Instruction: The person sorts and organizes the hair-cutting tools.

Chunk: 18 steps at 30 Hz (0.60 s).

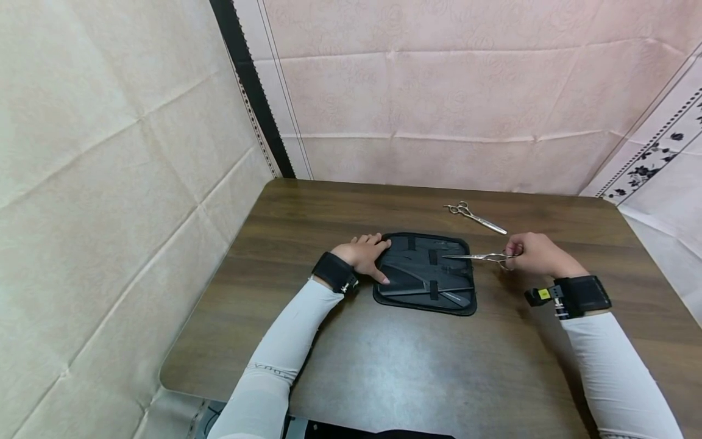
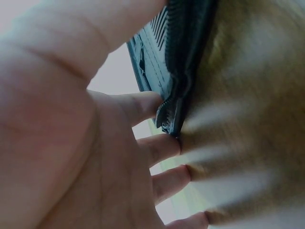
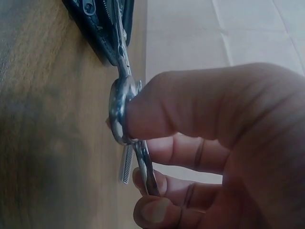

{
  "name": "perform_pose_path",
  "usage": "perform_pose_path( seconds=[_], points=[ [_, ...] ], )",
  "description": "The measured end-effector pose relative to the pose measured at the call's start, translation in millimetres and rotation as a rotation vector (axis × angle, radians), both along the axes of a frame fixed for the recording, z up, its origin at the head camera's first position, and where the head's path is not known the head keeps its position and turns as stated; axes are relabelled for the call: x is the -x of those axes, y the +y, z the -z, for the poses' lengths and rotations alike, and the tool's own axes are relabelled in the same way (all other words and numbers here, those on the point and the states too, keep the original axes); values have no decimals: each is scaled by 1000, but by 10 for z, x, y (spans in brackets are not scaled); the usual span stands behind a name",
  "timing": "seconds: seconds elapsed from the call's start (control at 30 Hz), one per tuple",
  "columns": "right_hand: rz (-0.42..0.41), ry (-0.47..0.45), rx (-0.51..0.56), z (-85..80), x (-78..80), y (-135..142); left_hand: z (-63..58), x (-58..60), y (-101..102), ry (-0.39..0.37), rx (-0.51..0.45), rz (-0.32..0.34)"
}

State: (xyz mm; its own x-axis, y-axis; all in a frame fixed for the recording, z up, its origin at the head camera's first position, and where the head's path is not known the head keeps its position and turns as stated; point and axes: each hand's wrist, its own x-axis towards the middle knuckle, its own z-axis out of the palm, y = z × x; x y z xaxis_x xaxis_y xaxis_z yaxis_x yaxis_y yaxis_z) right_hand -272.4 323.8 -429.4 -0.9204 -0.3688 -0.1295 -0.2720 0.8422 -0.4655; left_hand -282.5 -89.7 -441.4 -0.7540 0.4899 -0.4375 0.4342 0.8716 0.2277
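A black zippered case point(image 1: 425, 310) lies spread flat on the table, with a comb and other dark tools under its straps. My left hand point(image 1: 362, 253) rests at the case's left edge, thumb on the case and fingers extended. In the left wrist view, the fingertips touch the zipper edge point(image 2: 183, 62) and the table beside it. My right hand point(image 1: 538, 255) grips a pair of silver scissors point(image 1: 485, 256) by the handle rings. The blades point left, their tips over the case's right half. In the right wrist view, the thumb lies against one ring point(image 3: 117, 114).
Silver thinning shears point(image 1: 477, 219) lie on the brown wooden table point(image 1: 384, 360) behind the case, toward the right. Pale cloth point(image 1: 439, 91) hangs behind the table, and more cloth point(image 1: 109, 213) covers the left side.
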Motion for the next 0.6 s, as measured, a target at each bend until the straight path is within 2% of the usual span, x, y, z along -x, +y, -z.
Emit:
perform_pose_path(
  seconds=[0.6],
  points=[
    [-19, 14, 7, 40, -8, -66, -3, -1, -5, -10, -1, 1]
  ],
)
